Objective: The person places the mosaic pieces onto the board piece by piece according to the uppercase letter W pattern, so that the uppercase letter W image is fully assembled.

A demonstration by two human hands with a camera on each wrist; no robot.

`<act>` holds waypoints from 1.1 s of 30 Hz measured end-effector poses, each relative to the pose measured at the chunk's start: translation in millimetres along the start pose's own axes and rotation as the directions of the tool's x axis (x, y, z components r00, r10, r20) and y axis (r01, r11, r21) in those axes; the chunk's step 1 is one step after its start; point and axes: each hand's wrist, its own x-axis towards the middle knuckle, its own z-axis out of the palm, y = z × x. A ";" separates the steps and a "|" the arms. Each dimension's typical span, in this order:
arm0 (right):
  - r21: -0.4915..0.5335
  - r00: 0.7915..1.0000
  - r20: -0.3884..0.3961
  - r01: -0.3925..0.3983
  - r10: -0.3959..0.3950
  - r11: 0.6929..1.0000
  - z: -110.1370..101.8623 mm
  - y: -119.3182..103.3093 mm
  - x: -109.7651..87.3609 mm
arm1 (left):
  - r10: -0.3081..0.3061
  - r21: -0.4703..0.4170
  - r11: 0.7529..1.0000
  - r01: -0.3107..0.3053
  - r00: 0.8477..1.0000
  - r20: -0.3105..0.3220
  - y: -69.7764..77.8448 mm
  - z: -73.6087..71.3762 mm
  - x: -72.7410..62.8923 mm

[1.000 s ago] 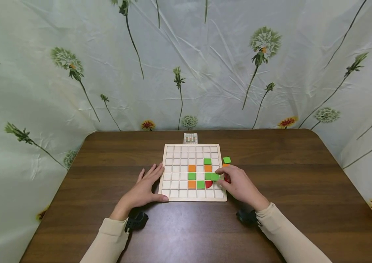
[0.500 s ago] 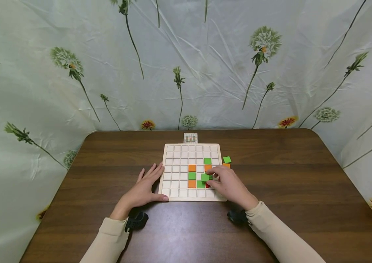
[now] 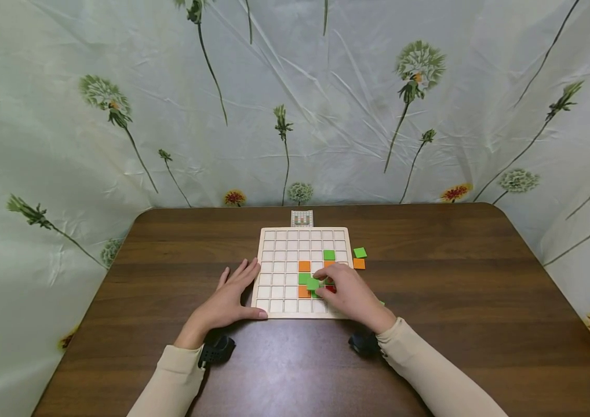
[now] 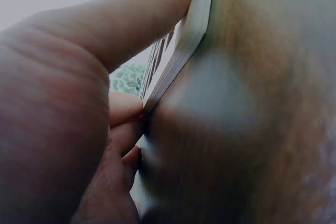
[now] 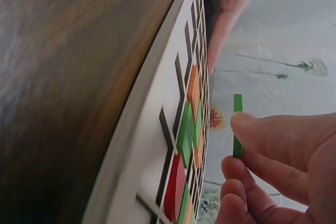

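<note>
In the head view my right hand (image 3: 352, 294) pinches a green square tile (image 3: 313, 284) between thumb and fingers, above the white gridded board (image 3: 276, 255). The right wrist view shows that green tile edge-on, raised off the board. Green and orange square tiles and a red rounded piece (image 5: 175, 188) sit in the grid; my right hand partly hides some of them. My left hand (image 3: 224, 302) rests along the board's left edge with fingers spread, its thumb (image 4: 152, 14) on the near left corner.
A small card with a printed grid pattern (image 3: 302, 218) lies behind the board. Right of the board, on the brown wooden table (image 3: 456, 289), are a loose green tile (image 3: 360, 252) and an orange tile (image 3: 359, 264). A flowered curtain (image 3: 347, 116) hangs beyond the table.
My right hand has carried the green tile leftward across the board, from its right side toward the middle tiles. The orange tile at the right is now uncovered. My left hand has stayed put.
</note>
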 end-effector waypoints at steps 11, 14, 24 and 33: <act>0.019 0.999 0.020 0.042 -0.043 0.999 8.0 -8.4 4.5 | -0.012 0.008 1.000 0.012 1.000 0.009 1.2 -1.1 0.0; 0.014 0.998 0.023 0.055 -0.055 0.998 11.2 -10.0 6.1 | -0.019 0.010 1.000 0.019 1.000 0.015 1.6 -1.4 -0.6; -0.017 0.996 0.052 0.078 -0.077 0.997 19.8 -14.9 11.7 | -0.027 0.005 1.000 0.027 1.000 0.014 1.8 -0.9 -0.5; -0.036 0.992 0.035 0.119 -0.118 0.992 24.5 -17.4 16.1 | -0.016 0.005 1.000 0.016 1.000 0.009 1.7 -0.7 -0.1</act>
